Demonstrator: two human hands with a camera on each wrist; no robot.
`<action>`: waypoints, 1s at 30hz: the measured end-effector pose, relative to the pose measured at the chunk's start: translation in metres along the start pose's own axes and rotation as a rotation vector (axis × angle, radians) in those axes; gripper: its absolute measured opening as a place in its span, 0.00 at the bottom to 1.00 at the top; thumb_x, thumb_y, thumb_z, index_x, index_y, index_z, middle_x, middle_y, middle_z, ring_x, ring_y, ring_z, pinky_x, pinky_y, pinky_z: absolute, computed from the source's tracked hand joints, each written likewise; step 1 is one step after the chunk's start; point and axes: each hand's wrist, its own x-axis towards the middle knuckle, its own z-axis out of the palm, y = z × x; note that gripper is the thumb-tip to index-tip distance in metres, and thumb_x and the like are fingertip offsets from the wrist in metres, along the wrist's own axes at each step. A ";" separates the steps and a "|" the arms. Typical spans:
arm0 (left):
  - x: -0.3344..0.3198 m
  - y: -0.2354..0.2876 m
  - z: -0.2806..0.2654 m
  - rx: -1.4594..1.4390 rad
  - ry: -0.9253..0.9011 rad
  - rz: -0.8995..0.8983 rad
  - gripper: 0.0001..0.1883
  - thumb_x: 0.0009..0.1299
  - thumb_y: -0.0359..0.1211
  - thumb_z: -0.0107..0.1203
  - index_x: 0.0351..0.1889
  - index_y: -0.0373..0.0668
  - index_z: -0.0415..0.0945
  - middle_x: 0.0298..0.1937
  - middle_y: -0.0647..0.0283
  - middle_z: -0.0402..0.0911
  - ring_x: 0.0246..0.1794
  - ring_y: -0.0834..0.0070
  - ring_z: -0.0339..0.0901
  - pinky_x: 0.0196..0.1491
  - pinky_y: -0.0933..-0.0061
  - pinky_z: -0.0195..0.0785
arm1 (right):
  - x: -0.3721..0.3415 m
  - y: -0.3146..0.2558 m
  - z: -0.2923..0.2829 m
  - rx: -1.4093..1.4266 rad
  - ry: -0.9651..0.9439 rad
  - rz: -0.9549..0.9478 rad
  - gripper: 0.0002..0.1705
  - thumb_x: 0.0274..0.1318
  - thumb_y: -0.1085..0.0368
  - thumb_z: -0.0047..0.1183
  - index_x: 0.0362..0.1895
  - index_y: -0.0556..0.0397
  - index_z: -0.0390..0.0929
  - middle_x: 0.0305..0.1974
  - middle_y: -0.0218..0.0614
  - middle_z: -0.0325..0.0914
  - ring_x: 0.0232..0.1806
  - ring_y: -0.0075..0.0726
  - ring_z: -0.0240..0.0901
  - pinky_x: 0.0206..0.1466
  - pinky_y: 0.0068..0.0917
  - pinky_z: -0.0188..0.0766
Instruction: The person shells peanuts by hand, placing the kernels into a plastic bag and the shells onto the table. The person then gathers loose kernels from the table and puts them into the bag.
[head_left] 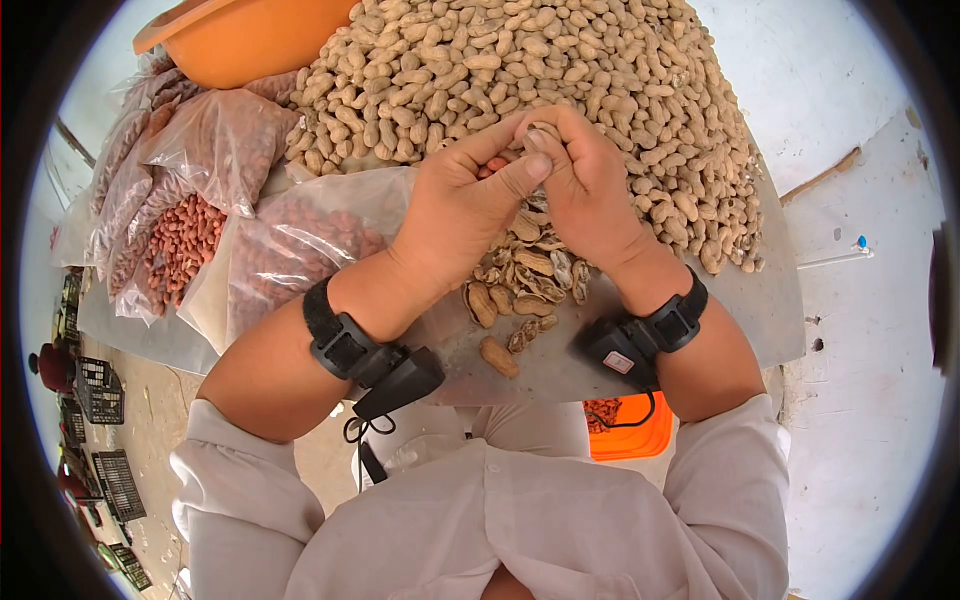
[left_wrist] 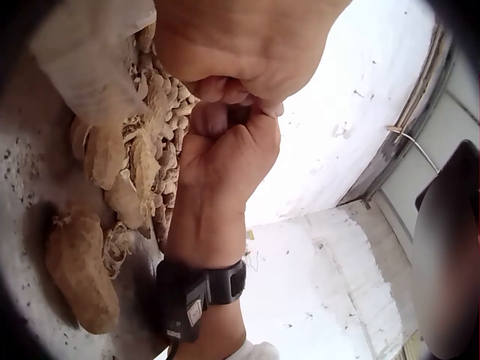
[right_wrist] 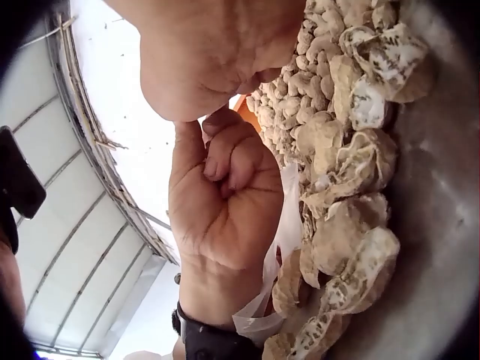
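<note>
Both hands meet over the front edge of a large heap of unshelled peanuts (head_left: 480, 70). The left hand (head_left: 455, 205) curls round some red kernels (head_left: 491, 167), its thumb reaching to the right hand's fingertips. Between the thumb and fingers of the right hand (head_left: 590, 190) a peanut is pinched, mostly covered. Below the hands lie broken shells (head_left: 535, 275) and a few whole-looking peanuts (head_left: 499, 357). In the left wrist view the left hand (left_wrist: 244, 45) hides what the fingertips touch; in the right wrist view the right hand (right_wrist: 217, 56) does likewise.
Bags of red kernels (head_left: 190, 235) stand at the left, one clear bag (head_left: 300, 245) lying near the left forearm. An orange basin (head_left: 255, 40) is at the back left. Under the table's front edge sits an orange container (head_left: 640, 430) with red kernels. A white wall rises at the right.
</note>
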 end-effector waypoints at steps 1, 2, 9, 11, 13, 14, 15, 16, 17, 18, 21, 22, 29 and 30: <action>0.001 -0.001 -0.001 -0.033 0.021 -0.017 0.22 0.64 0.33 0.57 0.55 0.36 0.69 0.24 0.76 0.67 0.20 0.90 0.60 0.20 0.89 0.52 | 0.000 0.000 0.001 0.036 0.005 0.010 0.10 0.59 0.65 0.43 0.38 0.59 0.72 0.30 0.45 0.74 0.32 0.43 0.73 0.36 0.29 0.68; 0.003 -0.004 -0.004 -0.066 0.043 -0.034 0.21 0.64 0.33 0.57 0.54 0.36 0.69 0.23 0.76 0.67 0.19 0.90 0.59 0.19 0.88 0.52 | 0.000 0.000 0.000 0.061 -0.009 0.056 0.11 0.59 0.64 0.43 0.39 0.59 0.72 0.31 0.45 0.75 0.33 0.42 0.73 0.37 0.29 0.68; 0.005 -0.001 -0.009 -0.210 -0.014 -0.113 0.14 0.66 0.35 0.54 0.44 0.34 0.75 0.23 0.73 0.69 0.16 0.88 0.57 0.17 0.86 0.50 | 0.001 -0.001 -0.005 0.064 -0.068 0.073 0.16 0.61 0.62 0.42 0.48 0.57 0.72 0.38 0.46 0.77 0.37 0.42 0.75 0.41 0.28 0.69; 0.005 0.001 -0.006 -0.189 0.052 -0.085 0.13 0.66 0.35 0.53 0.42 0.35 0.75 0.23 0.71 0.70 0.16 0.88 0.58 0.17 0.86 0.50 | 0.001 -0.002 -0.006 0.064 -0.112 0.054 0.17 0.61 0.62 0.41 0.50 0.57 0.71 0.39 0.46 0.76 0.38 0.43 0.74 0.42 0.28 0.69; 0.005 0.003 -0.006 -0.187 0.071 -0.065 0.12 0.67 0.35 0.53 0.40 0.35 0.76 0.24 0.70 0.71 0.16 0.87 0.58 0.17 0.86 0.51 | 0.001 -0.001 -0.006 0.084 -0.135 0.009 0.17 0.61 0.63 0.41 0.51 0.56 0.70 0.40 0.46 0.76 0.39 0.44 0.74 0.43 0.29 0.69; 0.005 0.003 -0.007 -0.196 0.054 -0.060 0.11 0.67 0.35 0.53 0.39 0.35 0.76 0.24 0.70 0.71 0.16 0.87 0.59 0.17 0.85 0.51 | 0.001 -0.002 -0.007 0.059 -0.135 -0.012 0.17 0.60 0.63 0.41 0.51 0.56 0.70 0.40 0.46 0.76 0.40 0.44 0.74 0.43 0.29 0.69; 0.006 0.004 -0.007 -0.205 0.037 -0.055 0.11 0.67 0.35 0.53 0.38 0.36 0.76 0.24 0.69 0.72 0.16 0.87 0.59 0.17 0.85 0.51 | 0.002 -0.002 -0.009 0.033 -0.135 -0.032 0.17 0.60 0.64 0.41 0.51 0.56 0.70 0.39 0.46 0.76 0.40 0.44 0.74 0.44 0.29 0.68; 0.006 0.003 -0.009 -0.204 0.020 -0.053 0.11 0.67 0.35 0.53 0.38 0.36 0.76 0.24 0.69 0.71 0.16 0.87 0.59 0.17 0.85 0.51 | 0.002 -0.003 -0.010 0.006 -0.134 -0.052 0.17 0.59 0.65 0.41 0.51 0.55 0.69 0.39 0.46 0.76 0.40 0.45 0.73 0.44 0.30 0.68; 0.006 0.002 -0.010 -0.202 0.002 -0.050 0.11 0.67 0.35 0.53 0.38 0.36 0.76 0.24 0.69 0.71 0.16 0.87 0.59 0.18 0.85 0.52 | 0.002 -0.004 -0.010 0.004 -0.129 -0.060 0.17 0.59 0.65 0.42 0.51 0.56 0.70 0.39 0.46 0.76 0.39 0.45 0.73 0.43 0.30 0.68; 0.006 0.001 -0.011 -0.200 -0.015 -0.047 0.11 0.67 0.35 0.53 0.38 0.36 0.76 0.24 0.69 0.71 0.16 0.87 0.59 0.18 0.85 0.52 | 0.002 -0.004 -0.010 0.003 -0.125 -0.067 0.16 0.58 0.65 0.42 0.50 0.56 0.70 0.39 0.46 0.76 0.39 0.45 0.73 0.43 0.30 0.68; 0.005 0.004 -0.011 -0.255 -0.018 -0.082 0.10 0.67 0.36 0.52 0.34 0.37 0.75 0.23 0.70 0.69 0.16 0.86 0.59 0.18 0.85 0.51 | 0.002 -0.009 -0.008 0.016 -0.117 -0.095 0.16 0.57 0.65 0.43 0.48 0.57 0.70 0.37 0.44 0.76 0.37 0.45 0.73 0.41 0.30 0.69; 0.005 0.003 -0.011 -0.251 -0.014 -0.078 0.10 0.68 0.36 0.52 0.33 0.38 0.74 0.24 0.70 0.69 0.16 0.86 0.58 0.18 0.86 0.51 | 0.002 -0.010 -0.008 0.023 -0.114 -0.104 0.15 0.57 0.66 0.43 0.48 0.57 0.71 0.36 0.44 0.77 0.36 0.45 0.73 0.41 0.29 0.69; 0.003 0.001 -0.002 -0.250 -0.004 -0.017 0.11 0.69 0.38 0.49 0.30 0.42 0.71 0.24 0.71 0.69 0.17 0.87 0.55 0.19 0.87 0.49 | 0.000 -0.015 0.000 0.119 -0.004 -0.054 0.12 0.57 0.67 0.44 0.42 0.60 0.74 0.31 0.42 0.77 0.30 0.34 0.74 0.35 0.25 0.69; 0.003 0.001 -0.002 -0.243 -0.002 -0.005 0.11 0.69 0.38 0.49 0.30 0.42 0.71 0.24 0.71 0.68 0.17 0.88 0.55 0.19 0.87 0.48 | -0.001 -0.016 0.000 0.139 0.002 -0.030 0.13 0.57 0.67 0.44 0.42 0.60 0.74 0.31 0.42 0.77 0.30 0.32 0.74 0.35 0.24 0.69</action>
